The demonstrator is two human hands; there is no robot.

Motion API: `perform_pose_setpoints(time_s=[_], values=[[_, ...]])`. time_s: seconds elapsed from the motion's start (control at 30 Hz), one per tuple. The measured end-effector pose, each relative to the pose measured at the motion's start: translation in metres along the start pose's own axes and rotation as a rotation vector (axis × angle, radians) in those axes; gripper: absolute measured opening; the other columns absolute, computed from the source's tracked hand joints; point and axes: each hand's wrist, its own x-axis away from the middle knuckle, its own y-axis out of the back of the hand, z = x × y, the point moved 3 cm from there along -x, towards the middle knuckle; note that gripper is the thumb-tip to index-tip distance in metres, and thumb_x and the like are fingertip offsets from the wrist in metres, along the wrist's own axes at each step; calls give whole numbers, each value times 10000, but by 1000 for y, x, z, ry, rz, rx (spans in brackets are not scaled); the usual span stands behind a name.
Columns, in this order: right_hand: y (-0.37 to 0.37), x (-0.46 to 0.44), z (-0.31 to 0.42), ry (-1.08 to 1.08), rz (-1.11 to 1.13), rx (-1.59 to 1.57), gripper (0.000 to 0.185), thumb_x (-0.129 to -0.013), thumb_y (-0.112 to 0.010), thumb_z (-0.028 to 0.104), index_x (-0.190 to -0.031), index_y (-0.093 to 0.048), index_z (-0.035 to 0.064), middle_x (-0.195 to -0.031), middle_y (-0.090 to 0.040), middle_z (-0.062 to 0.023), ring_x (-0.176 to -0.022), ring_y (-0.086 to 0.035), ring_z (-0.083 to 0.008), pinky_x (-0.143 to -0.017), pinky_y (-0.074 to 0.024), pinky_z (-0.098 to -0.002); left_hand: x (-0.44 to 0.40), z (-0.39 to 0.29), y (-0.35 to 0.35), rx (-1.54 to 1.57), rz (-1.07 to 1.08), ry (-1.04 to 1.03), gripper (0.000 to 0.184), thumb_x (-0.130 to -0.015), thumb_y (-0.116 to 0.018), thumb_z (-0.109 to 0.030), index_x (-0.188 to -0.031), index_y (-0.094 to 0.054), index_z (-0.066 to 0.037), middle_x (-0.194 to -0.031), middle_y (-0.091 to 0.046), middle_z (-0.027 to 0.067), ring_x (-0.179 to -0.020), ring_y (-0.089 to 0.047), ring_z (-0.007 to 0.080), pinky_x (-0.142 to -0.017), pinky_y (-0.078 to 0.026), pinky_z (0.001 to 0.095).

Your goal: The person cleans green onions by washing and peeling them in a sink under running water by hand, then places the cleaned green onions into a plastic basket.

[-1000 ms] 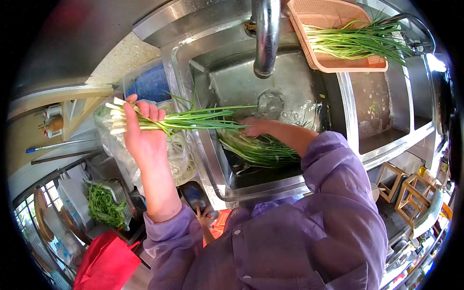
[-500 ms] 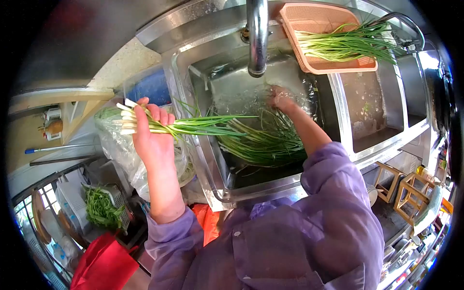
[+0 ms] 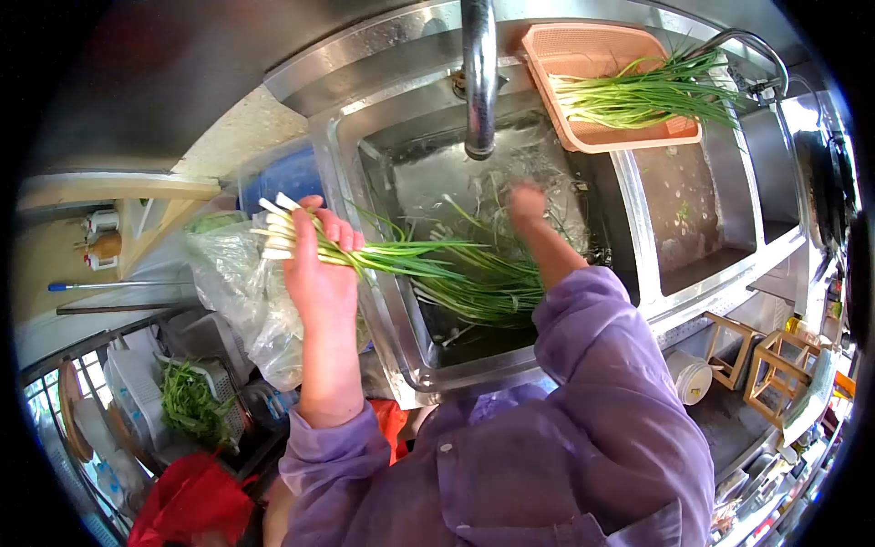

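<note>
A bunch of green onions (image 3: 410,255) crosses the left rim of the sink (image 3: 386,333), white ends out past the edge, green tips over the basin. The left hand (image 3: 324,248) pinches it between thumb and fingers near the white ends, just outside that rim. More green onions (image 3: 483,294) lie in the basin's front part, close to the front edge. The right hand (image 3: 527,205) is inside the basin beyond them; it is blurred, and I cannot tell whether it holds anything. Open room shows in the back left of the basin, under the faucet (image 3: 478,91), and a narrower strip separates the right hand from the divider (image 3: 635,223). A peach basket (image 3: 597,62) takes up the back right corner, its green onions (image 3: 643,96) poking over its right side. The second basin (image 3: 679,205) has a largely open floor with scraps on it. Left of the sink, a clear plastic bag (image 3: 241,283) and a blue container (image 3: 283,173) crowd the rim. Any print on the packages (image 3: 802,453) at the far right is too small to read.
</note>
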Motion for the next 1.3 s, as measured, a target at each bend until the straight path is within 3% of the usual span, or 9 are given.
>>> perform_pose_setpoints(time_s=[0.13,0.27,0.47,0.6,0.67,0.77,0.87,1.07,1.3], values=[[-33,4,17,124,-254,-438,258,-796,-395,159,-894,-583,13,-854,-600,-169,-747,-575,-269,-636,-453,-368,9,10,-9,-26,10,44,248,-885,-424,-260,-992,-450,-38,-636,-389,11,-548,-381,122,-539,-340,276],[85,-1,-10,-5,97,-1419,146,-751,-613,83,-876,-608,6,-764,-594,-9,-720,-509,-54,-662,-411,-196,12,26,-13,-48,35,115,191,-872,-452,-188,-983,-483,-35,-642,-389,-1,-542,-377,102,-513,-336,254],[206,60,21,469,274,-1351,171,-774,-599,113,-901,-606,-1,-760,-584,0,-692,-477,-46,-622,-404,-216,0,85,-41,-493,43,137,347,-742,-646,-162,-1041,-535,-24,-603,-475,-38,-457,-395,33,-394,-301,177],[208,54,29,624,253,-1354,174,-779,-585,163,-810,-586,-8,-666,-578,-45,-598,-495,-79,-575,-423,-246,-22,102,-42,-772,-31,-100,187,-749,-641,-194,-790,-614,-14,-684,-580,2,-617,-507,72,-553,-409,238],[199,54,29,672,369,-1265,209,-822,-527,200,-824,-576,-3,-663,-578,-44,-625,-530,-100,-613,-438,-264,-24,87,-43,-767,-34,-116,223,-783,-603,-222,-896,-584,-30,-725,-590,16,-596,-517,84,-531,-416,241],[168,58,16,675,516,-1132,256,-846,-487,247,-874,-580,10,-665,-579,-36,-664,-546,-102,-655,-438,-265,-22,47,-48,-710,-130,-197,255,-853,-494,-234,-999,-495,-26,-807,-602,63,-614,-552,120,-541,-443,247],[125,55,-6,571,743,-1216,293,-862,-456,291,-916,-581,31,-733,-584,-44,-711,-556,-129,-683,-436,-264,-33,21,-27,-455,-81,-271,156,-885,-402,-164,-890,-442,-13,-822,-600,145,-697,-593,200,-650,-480,299],[82,58,-44,278,1262,-1540,448,-869,-419,384,-1137,-466,29,-1052,-544,-167,-960,-539,-239,-841,-425,-321,-30,-22,-25,-456,-172,-281,153,-882,-419,-168,-900,-443,-18,-694,-553,102,-637,-564,216,-655,-479,342],[89,55,-41,341,1259,-1468,381,-849,-477,312,-1092,-503,20,-1015,-564,-184,-934,-559,-249,-819,-451,-337,-34,-21,-21,-488,-119,-297,158,-882,-428,-175,-884,-453,-19,-706,-540,93,-645,-566,222,-652,-462,342]])
